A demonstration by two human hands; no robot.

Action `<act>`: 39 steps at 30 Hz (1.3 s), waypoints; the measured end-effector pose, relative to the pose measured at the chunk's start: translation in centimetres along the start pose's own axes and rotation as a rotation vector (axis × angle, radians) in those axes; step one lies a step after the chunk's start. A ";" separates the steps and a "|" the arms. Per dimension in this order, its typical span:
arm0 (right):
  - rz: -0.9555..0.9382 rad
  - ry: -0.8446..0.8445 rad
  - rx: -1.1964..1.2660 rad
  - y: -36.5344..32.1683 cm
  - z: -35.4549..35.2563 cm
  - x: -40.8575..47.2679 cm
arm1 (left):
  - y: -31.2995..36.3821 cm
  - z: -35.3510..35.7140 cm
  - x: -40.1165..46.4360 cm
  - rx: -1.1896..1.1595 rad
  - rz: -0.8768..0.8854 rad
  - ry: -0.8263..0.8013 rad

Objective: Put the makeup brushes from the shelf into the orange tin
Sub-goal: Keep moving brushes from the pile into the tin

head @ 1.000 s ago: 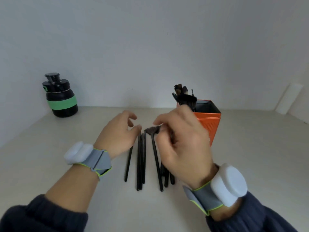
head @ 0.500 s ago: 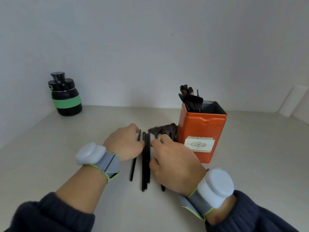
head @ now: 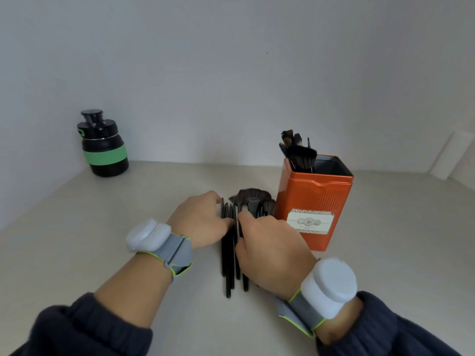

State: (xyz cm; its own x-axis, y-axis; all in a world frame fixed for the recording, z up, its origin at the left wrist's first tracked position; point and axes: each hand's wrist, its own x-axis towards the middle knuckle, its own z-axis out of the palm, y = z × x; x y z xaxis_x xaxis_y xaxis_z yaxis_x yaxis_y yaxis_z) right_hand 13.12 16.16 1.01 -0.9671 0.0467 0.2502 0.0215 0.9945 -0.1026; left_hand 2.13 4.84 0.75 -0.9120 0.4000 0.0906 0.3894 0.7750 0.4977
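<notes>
Glossy orange ribbed metal tin, a pale paper label on its front. Thin black brush handles show a smooth sheen, their dark bristles soft and matt. The cream shelf surface looks smooth, matt. Grey woven cloth wrist straps carry smooth white plastic pods.

On the shelf, loose brushes lie side by side just left of the tin, which holds more brushes. A bottle stands far back left, near the wall.
</notes>
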 end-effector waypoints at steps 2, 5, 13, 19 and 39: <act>0.011 0.002 0.025 -0.1 -0.2 0.0 | 0.1 0.1 0.0 -0.003 0.001 -0.001; 0.040 -0.019 0.052 -0.2 -0.3 0.0 | 0.3 0.1 -0.1 0.002 -0.011 0.002; 0.059 -0.057 0.006 -0.1 -0.2 0.1 | 0.8 0.0 -0.4 0.032 -0.016 -0.014; 0.043 -0.034 0.057 0.0 0.0 0.3 | 1.2 -0.3 -0.6 0.064 -0.007 -0.001; 0.055 -0.016 0.105 -0.3 -0.1 0.1 | 0.8 0.1 -0.3 0.042 0.035 0.035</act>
State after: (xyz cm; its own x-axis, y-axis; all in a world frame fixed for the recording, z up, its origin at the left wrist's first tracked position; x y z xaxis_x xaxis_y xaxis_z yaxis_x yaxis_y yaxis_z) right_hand 13.03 15.91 1.20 -0.9691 0.0990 0.2261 0.0492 0.9752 -0.2160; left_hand 2.72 5.38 1.07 -0.9013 0.4106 0.1379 0.4257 0.7809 0.4572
